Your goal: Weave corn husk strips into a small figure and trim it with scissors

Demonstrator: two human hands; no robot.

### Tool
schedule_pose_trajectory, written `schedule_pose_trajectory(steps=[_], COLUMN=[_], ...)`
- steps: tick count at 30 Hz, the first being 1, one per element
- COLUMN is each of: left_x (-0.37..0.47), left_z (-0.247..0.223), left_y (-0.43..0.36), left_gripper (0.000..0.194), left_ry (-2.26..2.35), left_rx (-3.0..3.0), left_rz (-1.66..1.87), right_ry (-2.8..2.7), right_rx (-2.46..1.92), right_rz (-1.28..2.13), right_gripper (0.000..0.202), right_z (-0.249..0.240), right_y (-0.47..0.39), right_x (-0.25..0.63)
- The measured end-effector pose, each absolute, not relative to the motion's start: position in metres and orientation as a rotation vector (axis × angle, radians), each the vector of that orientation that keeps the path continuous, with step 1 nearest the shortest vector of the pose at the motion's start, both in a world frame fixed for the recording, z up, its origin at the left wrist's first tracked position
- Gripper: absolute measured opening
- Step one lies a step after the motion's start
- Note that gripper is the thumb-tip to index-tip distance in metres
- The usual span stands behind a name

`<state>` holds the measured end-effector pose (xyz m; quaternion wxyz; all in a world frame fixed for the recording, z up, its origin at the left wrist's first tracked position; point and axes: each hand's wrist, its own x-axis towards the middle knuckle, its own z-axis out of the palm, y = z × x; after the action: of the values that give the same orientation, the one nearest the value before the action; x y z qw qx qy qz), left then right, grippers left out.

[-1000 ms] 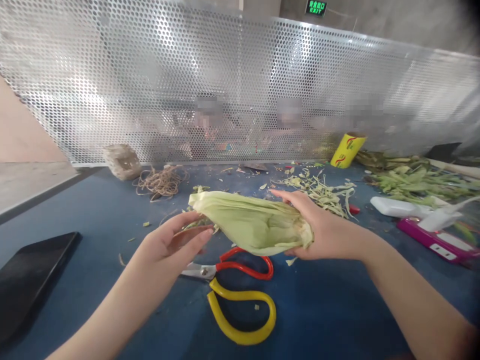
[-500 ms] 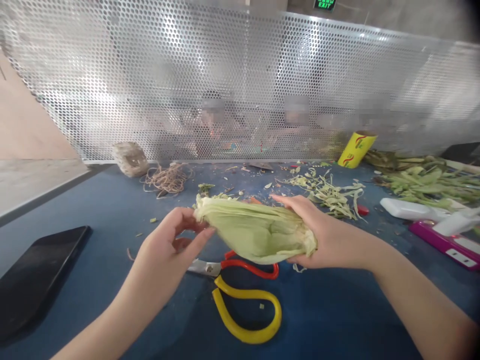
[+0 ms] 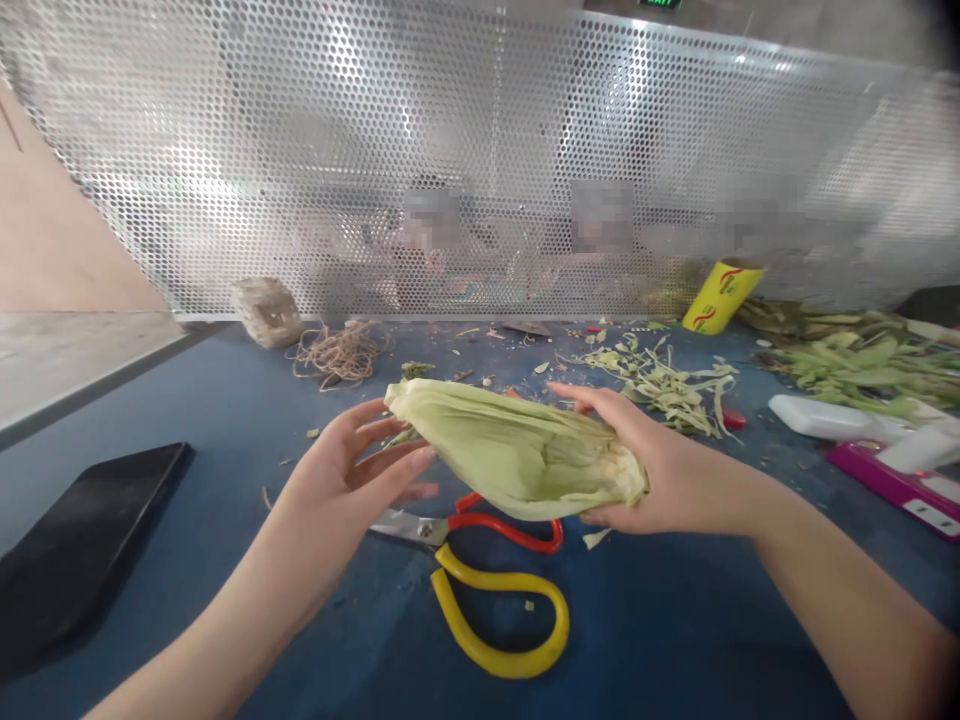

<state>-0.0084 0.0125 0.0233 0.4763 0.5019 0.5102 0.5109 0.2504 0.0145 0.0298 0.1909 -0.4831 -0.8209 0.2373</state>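
A pale green corn husk bundle (image 3: 517, 445) lies across my right hand (image 3: 645, 460), which grips its blunt, brownish stalk end from behind. Its narrower tip points left. Close to that tip, my left hand (image 3: 367, 460) has its fingers apart, with the thumb just under the husk; any light touch there is hard to make out. Below the husk, scissors (image 3: 431, 532) with one red and one yellow handle rest on the blue table, their blades partly behind my left hand.
A black phone (image 3: 82, 550) lies at left. Tangled twine (image 3: 341, 353) and a whitish roll (image 3: 266, 312) sit farther back. Husk strips (image 3: 660, 385), a yellow tube (image 3: 722, 295), green leaves (image 3: 862, 365) and a purple power strip (image 3: 892, 490) are at right. Behind a perforated metal screen (image 3: 495, 150) are people.
My left fingers have loosened from the husk tip and spread apart. The tip, bunched before, now shows smooth and pointed. My right hand keeps its hold.
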Motion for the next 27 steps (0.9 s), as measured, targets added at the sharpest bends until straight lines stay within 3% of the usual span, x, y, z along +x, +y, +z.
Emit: schedule_pose_trajectory(steps=[6, 12, 19, 27], left_x=[-0.012, -0.007, -0.018, -0.02], left_z=[0.022, 0.024, 0.022, 0.025], left_y=[0.013, 0.008, 0.016, 0.012], left_gripper=[0.03, 0.053, 0.022, 0.007], left_ry=[1.278, 1.275, 1.217, 1.284], left_rx=[1.239, 1.142, 1.2, 1.247], left_rz=[1.23, 1.337, 1.376, 1.332], right_ry=[-2.276, -2.292, -2.296, -2.256], right_rx=[-1.353, -1.217, -1.191, -1.402], right_rz=[0.767, 0.917, 0.969, 0.84], right_gripper=[0.087, 0.086, 0.083, 0.088], right_z=[0.03, 0.027, 0.027, 0.029], right_y=[0.016, 0.022, 0.025, 0.025], right_x=[0.253, 0.258, 0.264, 0.271])
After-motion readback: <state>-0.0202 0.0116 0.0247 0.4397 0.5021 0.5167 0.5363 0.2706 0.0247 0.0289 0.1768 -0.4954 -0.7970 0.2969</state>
